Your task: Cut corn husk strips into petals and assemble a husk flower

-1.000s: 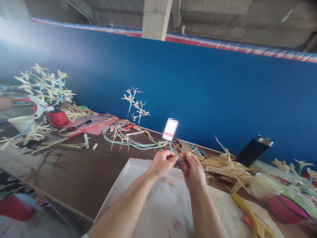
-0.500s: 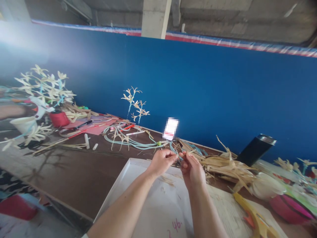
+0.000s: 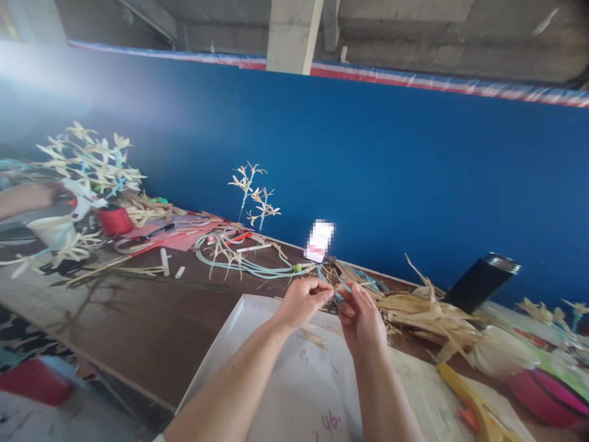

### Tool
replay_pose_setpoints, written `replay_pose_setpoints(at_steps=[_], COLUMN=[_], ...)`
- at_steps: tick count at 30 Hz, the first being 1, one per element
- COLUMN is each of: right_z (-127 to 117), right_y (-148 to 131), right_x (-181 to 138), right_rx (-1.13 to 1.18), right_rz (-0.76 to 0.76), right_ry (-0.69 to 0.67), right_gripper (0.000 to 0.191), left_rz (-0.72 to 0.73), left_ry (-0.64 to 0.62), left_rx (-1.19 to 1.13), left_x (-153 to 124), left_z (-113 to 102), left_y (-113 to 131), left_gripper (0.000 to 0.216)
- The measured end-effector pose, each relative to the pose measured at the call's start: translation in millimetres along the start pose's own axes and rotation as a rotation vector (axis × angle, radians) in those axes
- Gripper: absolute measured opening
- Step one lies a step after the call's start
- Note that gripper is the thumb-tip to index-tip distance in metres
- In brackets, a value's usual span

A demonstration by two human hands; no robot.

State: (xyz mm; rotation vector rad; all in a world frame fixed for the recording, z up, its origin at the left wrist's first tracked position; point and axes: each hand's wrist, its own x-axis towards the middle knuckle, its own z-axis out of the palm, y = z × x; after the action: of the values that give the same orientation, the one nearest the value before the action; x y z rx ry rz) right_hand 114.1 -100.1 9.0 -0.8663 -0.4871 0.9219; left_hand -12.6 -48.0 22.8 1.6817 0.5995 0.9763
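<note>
My left hand (image 3: 301, 304) and my right hand (image 3: 363, 316) are raised over the far edge of a white tray (image 3: 237, 316), fingertips a small gap apart. The right thumb and fingers pinch a thin pale strip (image 3: 367, 283), one end sticking out to the right. My left thumb and forefinger are pressed together at the strip's other side; what lies between them is too small to make out. Light blue ribbon (image 3: 339, 296) shows around the fingertips. Dry husk leaves (image 3: 418, 313) lie right of my right hand.
A lit phone (image 3: 319, 240) leans at the blue wall. Pale blue cords (image 3: 243, 265) and husk flowers (image 3: 262, 209) stand left of it. A black flask (image 3: 481, 282) and yellow glue gun (image 3: 476, 408) are right. Another person's arm (image 3: 27, 199) is at far left, near a white glue gun (image 3: 83, 199).
The fingertips of my two hands have drawn slightly apart, my right hand moving a little to the right. The whole view has shifted slightly.
</note>
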Motion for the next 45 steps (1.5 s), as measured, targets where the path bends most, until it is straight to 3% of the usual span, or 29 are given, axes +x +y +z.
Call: replay_pose_setpoints(at_steps=[23,33,45], right_z=[-1.1,-4.3,-2.8], right_y=[-2.4,-3.6,-3.7], right_x=[-2.5,0.7,1.0], right_rx=[0.066,0.084,0.094], right_rz=[-0.076,-0.067,-0.064], right_ry=[-0.127,-0.098,-0.033], right_gripper=[0.015,0.013,0.015], left_rz=[0.008,0.024,0.042], left_ry=[0.067,0.030,0.070], left_rx=[-0.009,0.029,0.083], left_x=[-2.2,-2.5,-3.8], left_z=[1.4,4.4,7.3], left_y=[2.6,3.5,-0.6], left_gripper=[0.029,0.026,0.023])
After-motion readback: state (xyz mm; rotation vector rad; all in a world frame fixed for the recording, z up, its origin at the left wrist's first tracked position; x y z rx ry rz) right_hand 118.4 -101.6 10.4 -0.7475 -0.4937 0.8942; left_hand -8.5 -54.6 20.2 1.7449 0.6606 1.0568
